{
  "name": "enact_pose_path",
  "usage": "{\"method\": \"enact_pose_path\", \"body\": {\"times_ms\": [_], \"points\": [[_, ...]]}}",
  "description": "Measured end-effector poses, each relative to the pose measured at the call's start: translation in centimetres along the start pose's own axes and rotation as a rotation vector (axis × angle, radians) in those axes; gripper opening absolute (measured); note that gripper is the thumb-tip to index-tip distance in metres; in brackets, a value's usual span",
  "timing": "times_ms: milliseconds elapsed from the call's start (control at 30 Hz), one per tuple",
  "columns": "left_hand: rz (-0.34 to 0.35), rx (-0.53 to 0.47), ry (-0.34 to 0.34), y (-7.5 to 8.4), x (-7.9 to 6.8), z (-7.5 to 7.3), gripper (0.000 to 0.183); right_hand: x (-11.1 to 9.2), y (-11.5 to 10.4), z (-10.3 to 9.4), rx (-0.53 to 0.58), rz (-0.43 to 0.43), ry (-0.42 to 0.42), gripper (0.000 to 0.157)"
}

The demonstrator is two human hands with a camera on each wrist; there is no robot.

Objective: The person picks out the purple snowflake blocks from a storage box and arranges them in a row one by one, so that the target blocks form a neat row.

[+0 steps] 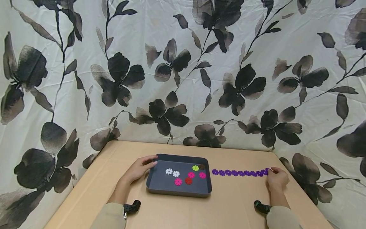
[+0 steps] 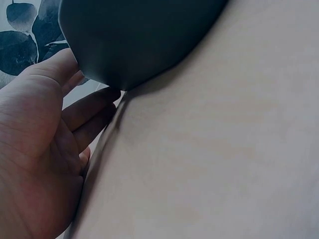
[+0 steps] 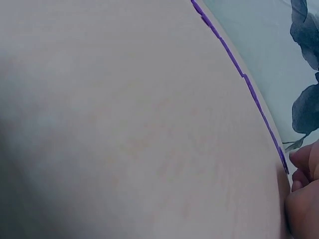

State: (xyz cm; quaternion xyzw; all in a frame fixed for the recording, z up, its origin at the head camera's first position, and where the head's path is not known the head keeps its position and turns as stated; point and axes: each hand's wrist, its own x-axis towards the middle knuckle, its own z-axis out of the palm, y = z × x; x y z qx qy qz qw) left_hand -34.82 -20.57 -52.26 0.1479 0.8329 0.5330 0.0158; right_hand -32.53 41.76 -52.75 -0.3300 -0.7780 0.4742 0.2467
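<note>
A dark grey tray (image 1: 160, 187) lies on the table, and my left hand (image 1: 139, 167) holds it by its left edge, near the far corner. In the left wrist view, the thumb (image 2: 57, 67) reaches up to the tray's rim and other fingers meet its lower side. Right of the tray stretches a chain of purple flower-shaped discs (image 1: 235, 173), linked in a row. My right hand (image 1: 278, 178) pinches the chain's right end between thumb and fingertips. From the right wrist, the chain (image 3: 227, 47) shows edge-on as a thin purple strip, with the hand partly cut off at the frame's side.
Inside the tray lie two white discs (image 1: 172, 172), several pink ones (image 1: 178, 182), a red disc (image 1: 188, 181), a lime one (image 1: 195, 168) and a brown one (image 1: 201, 167). A floral curtain (image 1: 160, 89) hangs behind the light wooden table (image 1: 228, 203).
</note>
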Motion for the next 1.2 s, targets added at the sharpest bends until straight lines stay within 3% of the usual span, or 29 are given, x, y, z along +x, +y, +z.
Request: {"method": "enact_pose_path", "body": {"times_ms": [533,633,833,900,1033,1200], "points": [[-0.005,0.000,0.005,-0.2,-0.2,-0.4,0.052,0.0,-0.8,1.1,0.042,0.013,-0.030,0.040],[-0.004,0.005,0.004,-0.2,-0.2,-0.3,0.051,-0.3,-1.9,1.8,0.035,-0.090,-0.024,0.036],[-0.005,-0.007,0.002,0.0,0.0,0.2,0.051,-2.9,-6.1,4.6,0.055,-0.505,-0.053,0.025],[-0.004,-0.013,-0.001,0.0,0.1,0.3,0.051,-4.1,-7.6,5.4,0.098,-0.603,-0.083,0.022],[-0.003,-0.015,-0.003,0.1,0.2,0.5,0.051,-6.7,-9.9,6.5,0.185,-0.698,-0.141,0.019],[-0.009,-0.006,0.001,0.3,0.2,0.4,0.051,-8.9,-11.2,7.1,0.226,-0.699,-0.220,0.020]]}}
